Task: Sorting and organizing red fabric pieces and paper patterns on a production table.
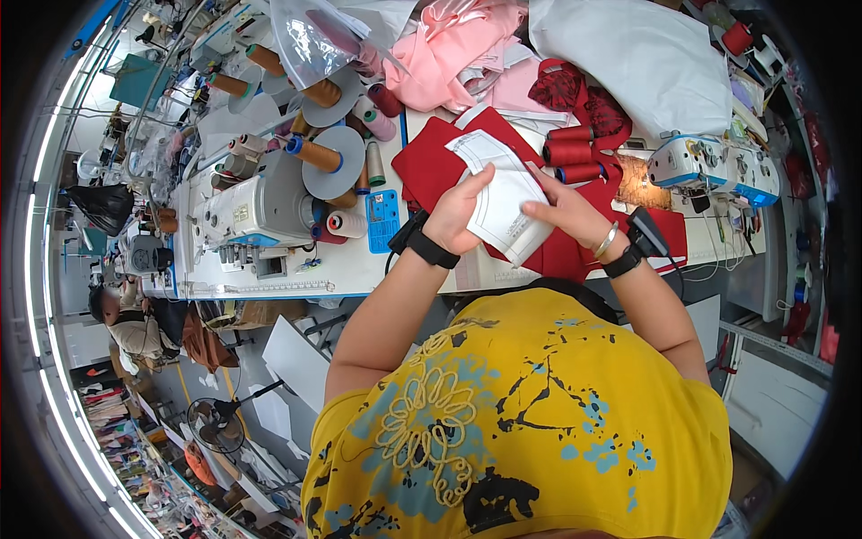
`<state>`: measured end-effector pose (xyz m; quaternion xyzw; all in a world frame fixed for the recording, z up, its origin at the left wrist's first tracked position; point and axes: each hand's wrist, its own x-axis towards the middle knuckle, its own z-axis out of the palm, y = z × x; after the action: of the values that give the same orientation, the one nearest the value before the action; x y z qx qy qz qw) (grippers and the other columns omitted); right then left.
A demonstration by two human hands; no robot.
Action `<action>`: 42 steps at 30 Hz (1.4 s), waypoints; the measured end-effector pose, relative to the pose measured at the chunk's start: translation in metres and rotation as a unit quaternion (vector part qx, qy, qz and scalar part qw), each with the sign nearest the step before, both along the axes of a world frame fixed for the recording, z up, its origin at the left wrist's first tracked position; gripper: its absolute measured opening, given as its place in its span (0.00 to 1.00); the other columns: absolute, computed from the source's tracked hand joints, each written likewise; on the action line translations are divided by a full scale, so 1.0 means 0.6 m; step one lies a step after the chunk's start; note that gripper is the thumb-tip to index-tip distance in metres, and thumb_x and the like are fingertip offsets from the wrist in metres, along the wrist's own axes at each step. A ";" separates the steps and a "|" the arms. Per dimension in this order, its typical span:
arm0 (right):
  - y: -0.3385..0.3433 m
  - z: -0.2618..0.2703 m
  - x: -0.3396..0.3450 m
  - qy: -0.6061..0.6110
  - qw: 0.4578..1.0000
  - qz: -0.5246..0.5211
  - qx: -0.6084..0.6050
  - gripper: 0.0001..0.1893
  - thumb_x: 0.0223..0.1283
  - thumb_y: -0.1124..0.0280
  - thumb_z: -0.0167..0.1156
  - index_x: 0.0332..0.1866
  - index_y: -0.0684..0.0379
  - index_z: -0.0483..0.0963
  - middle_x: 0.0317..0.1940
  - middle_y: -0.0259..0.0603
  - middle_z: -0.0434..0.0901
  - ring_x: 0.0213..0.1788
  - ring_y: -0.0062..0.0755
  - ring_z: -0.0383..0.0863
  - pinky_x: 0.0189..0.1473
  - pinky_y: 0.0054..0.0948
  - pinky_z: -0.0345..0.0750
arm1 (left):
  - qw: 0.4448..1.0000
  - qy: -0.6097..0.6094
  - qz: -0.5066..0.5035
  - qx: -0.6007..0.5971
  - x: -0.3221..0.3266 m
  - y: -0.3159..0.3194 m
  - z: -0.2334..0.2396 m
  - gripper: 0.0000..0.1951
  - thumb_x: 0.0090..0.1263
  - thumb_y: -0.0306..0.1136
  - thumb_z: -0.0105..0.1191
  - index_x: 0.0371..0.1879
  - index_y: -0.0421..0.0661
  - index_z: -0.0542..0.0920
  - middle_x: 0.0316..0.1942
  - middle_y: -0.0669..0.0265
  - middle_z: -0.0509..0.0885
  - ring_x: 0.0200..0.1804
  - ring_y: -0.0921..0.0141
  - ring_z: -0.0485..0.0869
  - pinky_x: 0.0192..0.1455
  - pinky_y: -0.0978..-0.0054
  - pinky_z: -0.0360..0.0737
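Between my two hands is a white curved pattern piece, printed with outlines and writing. My left hand grips its left edge, with the thumb on top. At its right side, my right hand holds it with the thumb over the face; the other fingers are partly hidden behind. Red fabric pieces lie on the table under and around the hands. Several red thread spools lie beside my right hand, near dark red patterned lace fabric.
A sewing machine stands at left, another at right. Cones of brown thread and a blue plastic tray are left of the hands. Pink satin fabric and a white sheet lie behind. A person sits far left.
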<state>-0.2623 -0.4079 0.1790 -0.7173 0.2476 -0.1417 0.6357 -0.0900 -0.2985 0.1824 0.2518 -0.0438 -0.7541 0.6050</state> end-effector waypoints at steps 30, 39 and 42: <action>-0.111 -0.139 -0.222 0.061 0.938 -0.098 0.326 0.21 0.62 0.70 0.58 0.59 0.62 0.67 0.47 0.38 0.79 0.45 0.25 0.80 0.47 0.25 0.78 | 0.537 -0.830 0.105 0.110 0.076 0.090 -0.307 0.31 0.62 0.35 0.57 0.64 0.41 0.63 0.59 0.49 0.70 0.61 0.57 0.69 0.61 0.60 0.68; -0.091 -0.303 -0.272 0.096 0.960 -0.196 0.174 0.25 0.62 0.73 0.56 0.64 0.65 0.62 0.52 0.39 0.76 0.52 0.26 0.74 0.56 0.24 0.70 | 0.385 -0.895 -0.051 0.220 0.096 0.000 -0.294 0.38 0.56 0.36 0.57 0.68 0.48 0.59 0.70 0.51 0.56 0.71 0.52 0.55 0.67 0.51 0.62; -0.096 -0.307 -0.276 0.109 0.961 -0.187 0.171 0.25 0.61 0.73 0.56 0.63 0.64 0.62 0.52 0.39 0.76 0.52 0.25 0.75 0.56 0.24 0.70 | 0.433 -0.880 0.080 0.180 0.134 -0.006 -0.327 0.23 0.63 0.29 0.49 0.60 0.45 0.71 0.59 0.55 0.74 0.63 0.55 0.69 0.66 0.62 0.66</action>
<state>-0.4277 -0.4655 -0.0052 -0.5498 0.4657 -0.1346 0.6802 -0.0097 -0.3019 -0.0139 0.8849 -0.3952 -0.0644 0.2381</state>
